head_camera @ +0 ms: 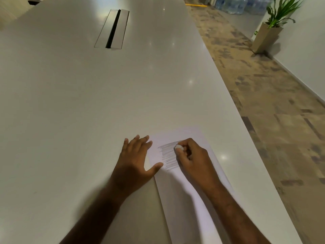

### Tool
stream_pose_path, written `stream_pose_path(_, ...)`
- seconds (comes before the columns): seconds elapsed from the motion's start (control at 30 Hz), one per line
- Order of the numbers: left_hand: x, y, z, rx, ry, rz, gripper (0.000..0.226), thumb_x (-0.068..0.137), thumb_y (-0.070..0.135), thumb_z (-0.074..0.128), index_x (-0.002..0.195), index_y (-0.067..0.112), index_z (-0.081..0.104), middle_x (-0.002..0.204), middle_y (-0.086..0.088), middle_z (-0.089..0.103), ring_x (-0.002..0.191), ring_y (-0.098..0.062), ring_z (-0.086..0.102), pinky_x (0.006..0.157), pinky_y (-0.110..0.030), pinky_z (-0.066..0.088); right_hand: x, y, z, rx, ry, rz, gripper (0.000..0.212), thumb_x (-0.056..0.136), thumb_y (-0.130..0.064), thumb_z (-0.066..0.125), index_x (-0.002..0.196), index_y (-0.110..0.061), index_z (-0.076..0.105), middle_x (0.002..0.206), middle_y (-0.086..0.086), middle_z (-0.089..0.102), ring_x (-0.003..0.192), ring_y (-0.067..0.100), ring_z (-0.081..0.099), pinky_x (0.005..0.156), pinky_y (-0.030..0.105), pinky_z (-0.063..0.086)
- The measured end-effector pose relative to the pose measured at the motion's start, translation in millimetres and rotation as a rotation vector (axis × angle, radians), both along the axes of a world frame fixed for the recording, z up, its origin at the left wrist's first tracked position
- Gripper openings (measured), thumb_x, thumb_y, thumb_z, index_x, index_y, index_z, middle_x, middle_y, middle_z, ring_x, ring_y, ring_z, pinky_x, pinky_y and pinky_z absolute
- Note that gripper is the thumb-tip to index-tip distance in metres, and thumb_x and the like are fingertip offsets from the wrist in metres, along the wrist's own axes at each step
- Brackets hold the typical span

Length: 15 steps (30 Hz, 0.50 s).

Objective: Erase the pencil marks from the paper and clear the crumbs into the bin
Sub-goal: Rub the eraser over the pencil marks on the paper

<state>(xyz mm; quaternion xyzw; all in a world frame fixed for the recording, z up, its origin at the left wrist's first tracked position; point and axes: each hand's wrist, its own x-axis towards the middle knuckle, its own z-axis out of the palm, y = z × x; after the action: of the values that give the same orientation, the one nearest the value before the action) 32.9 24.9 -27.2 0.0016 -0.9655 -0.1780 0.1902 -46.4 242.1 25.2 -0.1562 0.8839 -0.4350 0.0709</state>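
Observation:
A white sheet of paper point(186, 196) lies near the right edge of the long table. A patch of grey pencil marks point(168, 155) covers its upper part. My right hand point(191, 155) pinches a small white eraser point(179, 147) and holds it against the top right of the marks. My left hand point(136, 157) lies flat with spread fingers on the paper's left edge, thumb pointing toward the marks. No bin is in view.
The pale table point(88, 103) stretches far ahead, with a metal cable hatch point(112, 29) set into its middle. The table's right edge runs diagonally beside patterned carpet point(263, 103). A potted plant point(270, 32) and water bottles point(235, 4) stand by the far wall.

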Motion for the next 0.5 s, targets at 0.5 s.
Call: stream_pose_path(0.5, -8, -5, 13, -0.030, -0.181, -0.010, 0.087, 0.085, 0.085, 0.041, 0.148, 0.026, 0.055, 0.153, -0.007, 0.052, 0.149, -0.038, 0.036, 0.119, -0.062, 0.031, 7, -53, -10, 0.363, 0.234, 0.162, 0.021, 0.110, -0.038, 0.043, 0.113, -0.023, 0.058, 0.100, -0.002, 0.071, 0.085, 0.016, 0.064, 0.078, 0.039, 0.060)
